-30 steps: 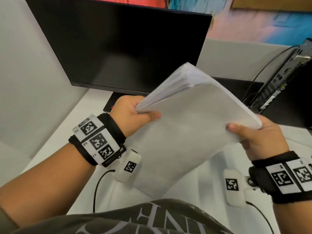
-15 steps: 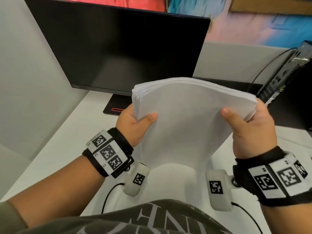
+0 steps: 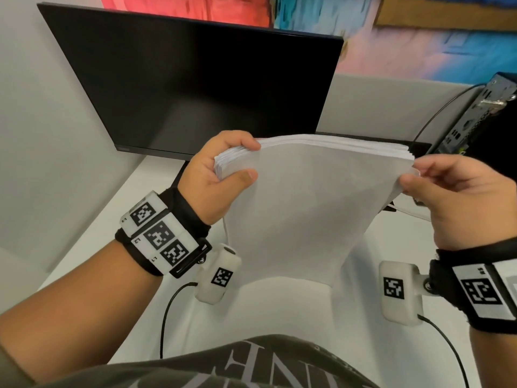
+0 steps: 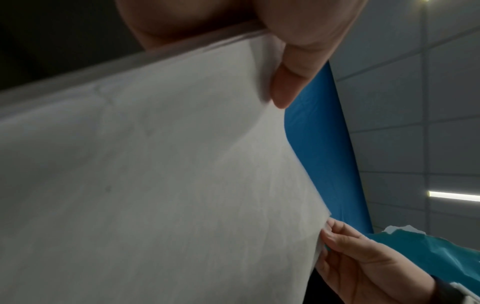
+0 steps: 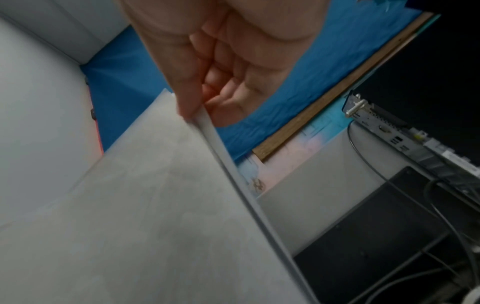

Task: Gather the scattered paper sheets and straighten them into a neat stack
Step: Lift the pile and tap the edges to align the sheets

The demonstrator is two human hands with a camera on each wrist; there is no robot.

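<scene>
Standing nearly on end above the tabletop (image 3: 92, 236), the stack of paper sheets (image 3: 307, 208) is held up in front of the person's chest, its top edge raised and its lower edge down near the white surface. Top edge shows the layered sheets, a bit fanned at the left corner. The left hand (image 3: 215, 180) grips that upper left corner, thumb pressed on the near face and fingers curled over the top and behind. From the left wrist view the thumb lies flat along the paper's edge, and the stack (image 4: 155, 174) fills most of the picture.

Over on the other side, the right hand (image 3: 458, 197) pinches the upper right corner between thumb and fingertips. The right wrist view shows it plainly: thumb on the near face, the other fingers curled behind, the thickness of the stack (image 5: 166, 205) running down between them. The far hand (image 4: 363, 263) shows in the left wrist view too, fingertips touching the paper's corner.

Behind the paper stands a black monitor (image 3: 195, 88), screen dark, its base on the tabletop. To the right, a computer case (image 3: 486, 113) leans with its rear ports facing in and a black cable (image 3: 436, 116) arcing from it. A painted wall in red, pink and blue (image 3: 419, 46) rises beyond the grey partition (image 3: 372, 107). Marker-tagged bands wrap both wrists.
</scene>
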